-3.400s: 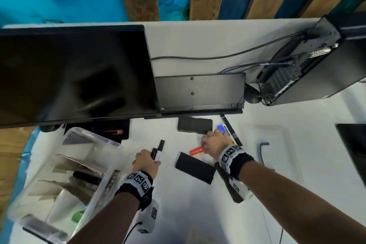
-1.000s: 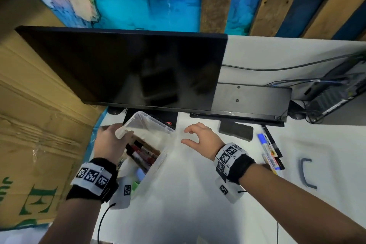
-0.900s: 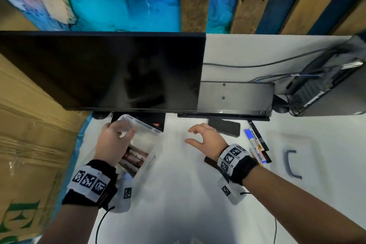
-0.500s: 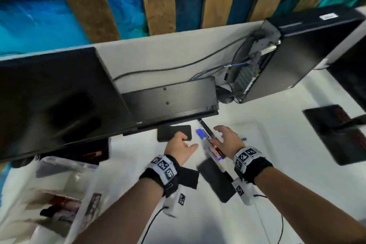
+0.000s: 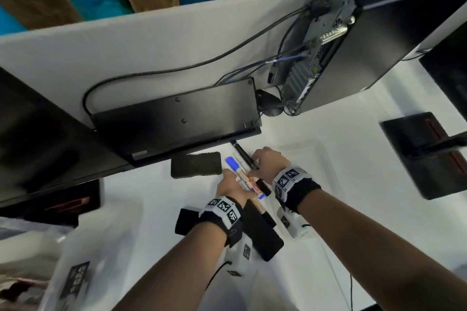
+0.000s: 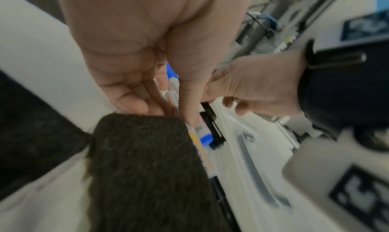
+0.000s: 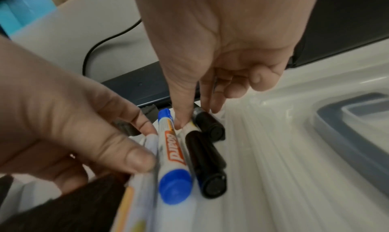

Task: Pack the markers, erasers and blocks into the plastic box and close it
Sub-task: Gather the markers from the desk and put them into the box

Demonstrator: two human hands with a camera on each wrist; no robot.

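Observation:
Several markers lie bunched on the white desk, among them a blue-capped marker (image 5: pixel 233 163) (image 7: pixel 170 160) and black markers (image 5: pixel 244 155) (image 7: pixel 207 162). My left hand (image 5: pixel 238 179) (image 6: pixel 168 109) pinches a white-barrelled marker between thumb and fingers at the left of the bunch. My right hand (image 5: pixel 252 164) (image 7: pixel 195 117) pinches the black markers, thumb on one side and fingers on the other. One black eraser (image 5: pixel 195 165) lies left of the markers, and another eraser (image 5: pixel 266 237) (image 6: pixel 147 169) lies under my left wrist. The clear plastic box (image 5: pixel 68 272) is at the lower left, blurred.
The box's clear lid (image 7: pixel 294 152) with a grey handle (image 7: pixel 347 135) lies flat just right of the markers. A dark monitor (image 5: pixel 38 139) and its black base (image 5: pixel 177 118) stand behind. A computer tower (image 5: pixel 353 40) with cables is at the back right.
My left hand left the box and crossed to the right to the marker bunch. Both hands have now closed their fingers on markers. The view swung right.

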